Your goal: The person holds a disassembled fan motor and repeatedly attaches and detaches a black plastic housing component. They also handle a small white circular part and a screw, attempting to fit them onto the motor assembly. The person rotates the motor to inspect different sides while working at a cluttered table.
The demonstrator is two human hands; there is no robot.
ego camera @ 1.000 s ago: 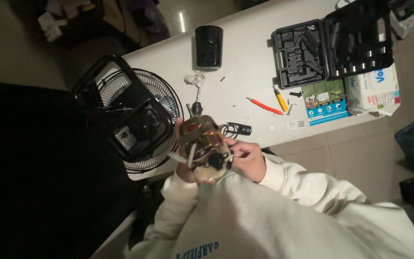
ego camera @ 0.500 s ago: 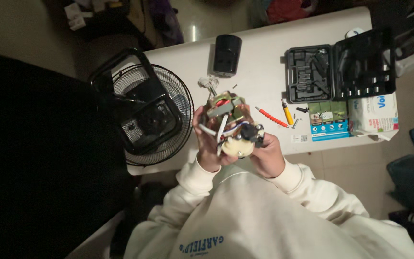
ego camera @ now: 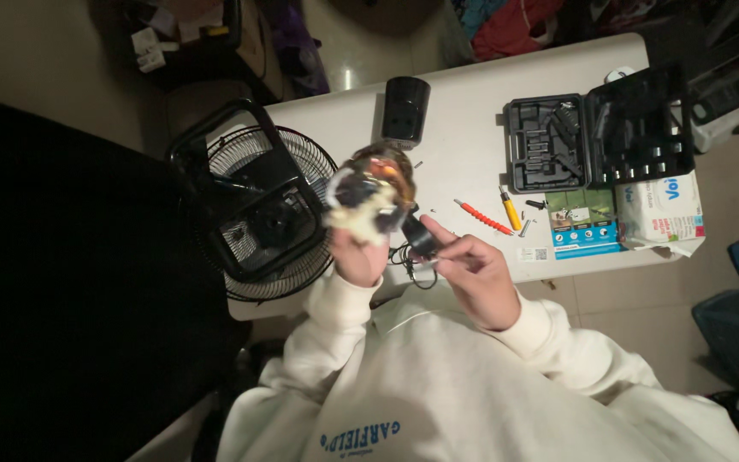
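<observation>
My left hand (ego camera: 357, 257) holds up a small fan motor (ego camera: 372, 190) with copper windings and a pale plastic housing, above the near edge of the white table (ego camera: 464, 145). The motor is blurred. My right hand (ego camera: 475, 272) is just to its right and pinches a small black part (ego camera: 422, 237) between thumb and fingers. Thin black wires (ego camera: 404, 261) hang from that part and loop under the motor. Both arms wear cream sleeves.
A black fan cage with its stand (ego camera: 258, 214) lies on the table's left end. A black cylinder (ego camera: 405, 109) stands at the back. An open black tool case (ego camera: 596, 137), a red screwdriver (ego camera: 482, 216), a yellow tool (ego camera: 511, 210), a leaflet (ego camera: 586, 224) and a tissue pack (ego camera: 660, 210) lie to the right.
The motor has been turned and lifted in my left hand. My right hand has come off the motor body and now pinches the small black part beside it.
</observation>
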